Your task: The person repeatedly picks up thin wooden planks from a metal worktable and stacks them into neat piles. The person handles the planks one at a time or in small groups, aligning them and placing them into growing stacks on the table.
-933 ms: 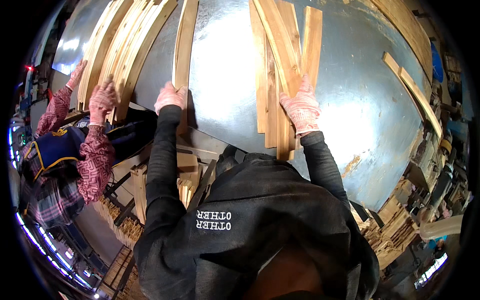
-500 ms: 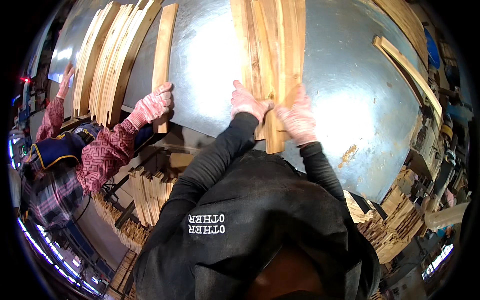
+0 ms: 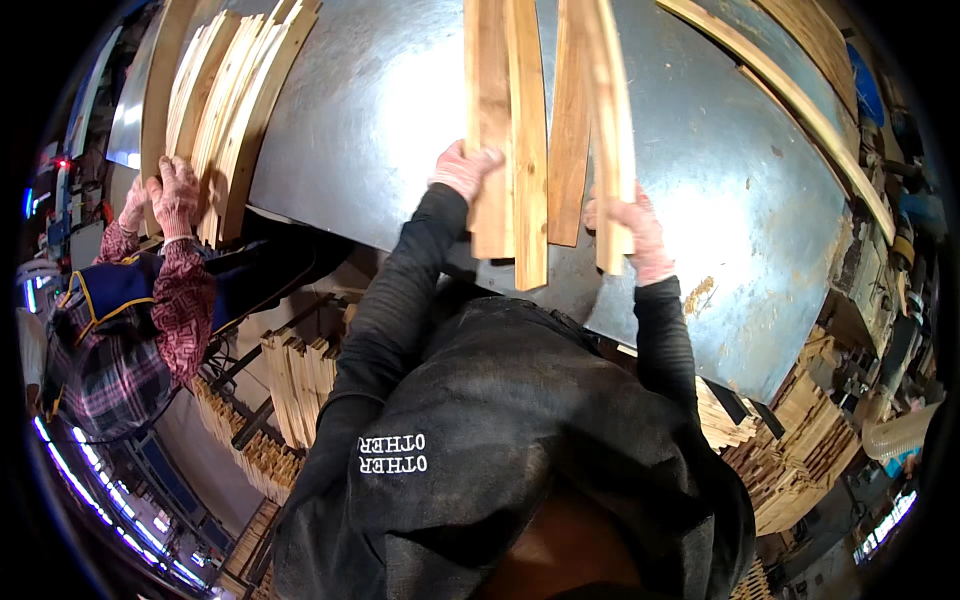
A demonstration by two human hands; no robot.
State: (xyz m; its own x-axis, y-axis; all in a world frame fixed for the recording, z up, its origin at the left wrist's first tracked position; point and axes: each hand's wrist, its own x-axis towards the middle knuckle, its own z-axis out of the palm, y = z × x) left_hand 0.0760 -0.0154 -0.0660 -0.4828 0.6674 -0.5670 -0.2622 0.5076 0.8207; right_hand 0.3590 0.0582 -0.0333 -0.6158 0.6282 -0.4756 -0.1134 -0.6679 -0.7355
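Note:
Long wooden boards lie lengthwise before me on a shiny metal tabletop (image 3: 380, 170). My left hand (image 3: 464, 170), in a pinkish knit glove, is closed on the edge of the leftmost wooden board (image 3: 490, 215), its thumb over the top. A narrower board (image 3: 529, 200) lies against that one on its right. Past a gap is a darker brown board (image 3: 566, 190), flat on the metal. My right hand (image 3: 640, 232), gloved alike, grips a pale wooden strip (image 3: 610, 150) near its close end; the strip is slightly blurred.
On the left, a co-worker's gloved hands (image 3: 172, 198) hold a board beside a row of upright boards (image 3: 250, 130). A long strip (image 3: 800, 105) rests along the table's right side. Stacked wood (image 3: 790, 460) stands below right, more boards (image 3: 298, 385) below left.
My hands have moved apart, and the bunched boards are now spread into two groups with a gap. The co-worker's right hand has moved left, and the single board near it is gone from there.

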